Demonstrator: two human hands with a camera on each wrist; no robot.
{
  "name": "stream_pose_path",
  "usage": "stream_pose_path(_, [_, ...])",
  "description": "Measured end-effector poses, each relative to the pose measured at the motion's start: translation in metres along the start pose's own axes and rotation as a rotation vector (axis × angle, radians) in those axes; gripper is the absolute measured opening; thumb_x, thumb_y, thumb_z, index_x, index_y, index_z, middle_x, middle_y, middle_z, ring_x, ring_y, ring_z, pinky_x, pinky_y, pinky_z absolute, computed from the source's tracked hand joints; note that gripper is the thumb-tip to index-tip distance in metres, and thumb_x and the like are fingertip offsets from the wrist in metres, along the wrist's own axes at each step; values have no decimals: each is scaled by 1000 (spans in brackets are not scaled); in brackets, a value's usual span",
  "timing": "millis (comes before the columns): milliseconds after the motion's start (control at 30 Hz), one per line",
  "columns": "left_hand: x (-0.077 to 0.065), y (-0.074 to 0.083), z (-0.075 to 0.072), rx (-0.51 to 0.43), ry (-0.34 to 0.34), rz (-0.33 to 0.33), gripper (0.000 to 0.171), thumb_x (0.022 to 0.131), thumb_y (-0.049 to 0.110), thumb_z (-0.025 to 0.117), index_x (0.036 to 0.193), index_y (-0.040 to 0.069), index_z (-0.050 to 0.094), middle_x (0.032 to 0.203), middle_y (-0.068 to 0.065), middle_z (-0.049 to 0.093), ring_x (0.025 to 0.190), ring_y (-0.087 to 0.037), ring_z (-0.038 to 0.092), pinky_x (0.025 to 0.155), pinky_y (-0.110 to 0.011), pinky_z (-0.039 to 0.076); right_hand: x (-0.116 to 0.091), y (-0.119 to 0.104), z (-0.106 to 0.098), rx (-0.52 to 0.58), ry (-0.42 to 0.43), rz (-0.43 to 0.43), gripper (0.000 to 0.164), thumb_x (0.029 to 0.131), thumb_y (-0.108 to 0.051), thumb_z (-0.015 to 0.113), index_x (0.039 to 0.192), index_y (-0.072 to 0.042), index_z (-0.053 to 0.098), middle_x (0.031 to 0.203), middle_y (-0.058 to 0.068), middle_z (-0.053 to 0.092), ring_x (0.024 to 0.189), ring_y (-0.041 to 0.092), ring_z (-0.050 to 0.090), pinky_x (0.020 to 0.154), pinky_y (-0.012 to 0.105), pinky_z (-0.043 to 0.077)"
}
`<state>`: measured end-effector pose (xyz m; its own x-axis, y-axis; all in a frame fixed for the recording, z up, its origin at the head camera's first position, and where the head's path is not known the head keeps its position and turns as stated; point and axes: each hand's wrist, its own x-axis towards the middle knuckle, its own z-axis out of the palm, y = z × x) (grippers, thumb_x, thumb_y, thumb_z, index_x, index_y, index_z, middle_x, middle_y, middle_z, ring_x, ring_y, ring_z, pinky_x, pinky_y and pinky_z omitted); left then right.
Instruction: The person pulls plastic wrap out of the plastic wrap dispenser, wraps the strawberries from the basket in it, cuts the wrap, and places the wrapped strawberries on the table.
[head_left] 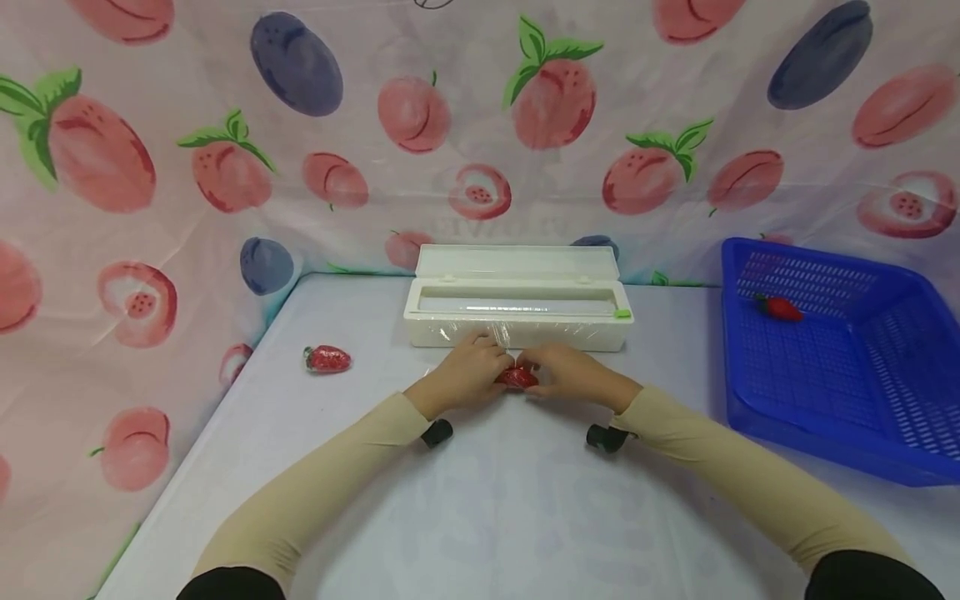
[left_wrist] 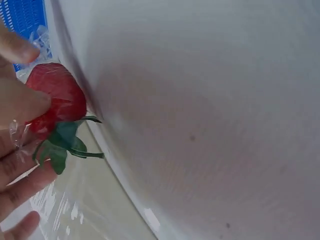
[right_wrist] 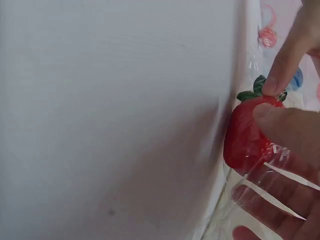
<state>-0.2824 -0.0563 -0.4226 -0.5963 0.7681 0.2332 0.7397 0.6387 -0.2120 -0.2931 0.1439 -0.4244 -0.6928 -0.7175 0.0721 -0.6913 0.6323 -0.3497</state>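
A red strawberry (head_left: 517, 378) with green leaves (left_wrist: 62, 145) is held between both hands just in front of the film box. Clear plastic film (right_wrist: 272, 175) lies over its skin and stretches across the right fingers. My left hand (head_left: 468, 372) holds it near the leafy end, thumb (left_wrist: 32, 106) on the red side and fingers behind. From the other side my right hand (head_left: 573, 375) grips it, its thumb (right_wrist: 275, 117) pressed on the fruit. Crumpled film stands out at the tip in the left wrist view.
The white cling film box (head_left: 517, 329) stands behind the hands, lid (head_left: 517, 262) raised, roll (head_left: 517, 305) inside, film hanging over its front. A wrapped strawberry (head_left: 327, 359) lies at left. A blue basket (head_left: 825, 442) at right holds another strawberry (head_left: 780, 308). Patterned cloth (head_left: 337, 225) hangs behind.
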Motion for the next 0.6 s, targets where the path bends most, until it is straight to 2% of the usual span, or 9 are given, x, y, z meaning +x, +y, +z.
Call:
stream_pose_path(100, [1, -1, 0, -42, -24, -27, 22, 79, 30, 70, 93, 14, 67, 89, 2, 69, 92, -19, 63, 99, -36, 39, -2, -2, 2, -61, 54, -19, 40, 76, -23, 77, 110, -8, 61, 104, 3, 66, 95, 17, 61, 84, 33, 51])
stream_pose_path(233, [3, -3, 0, -73, -34, -40, 19, 78, 29, 70, 90, 14, 66, 88, 3, 69, 92, -18, 63, 97, -36, 39, -1, -2, 2, -47, 84, -12, 26, 80, -21, 73, 102, -9, 64, 98, 1, 68, 93, 18, 62, 83, 34, 50])
stream_pose_path(367, [4, -4, 1, -93, -51, -44, 19, 78, 30, 71, 90, 16, 66, 86, 4, 68, 90, -16, 63, 97, -36, 39, 4, 1, -1, 31, 57, 31, 9, 85, -13, 67, 94, -11, 68, 91, 0, 70, 90, 16, 64, 81, 34, 51])
stream_pose_path(500, [4, -4, 1, -107, -62, -48, 24, 79, 33, 71, 96, 16, 67, 91, 4, 69, 95, -16, 62, 100, -37, 38, 9, 3, -4, 99, 17, 70, 7, 84, -10, 68, 90, -12, 70, 88, -1, 71, 85, 12, 63, 79, 32, 52])
stream_pose_path(600, [2, -4, 2, -75, -22, -31, 35, 79, 37, 72, 107, 16, 64, 100, 2, 68, 102, -18, 60, 102, -38, 37, 12, 4, -6, 114, -1, 68, 6, 84, -11, 69, 89, -10, 70, 86, -1, 70, 81, 10, 61, 77, 32, 52])
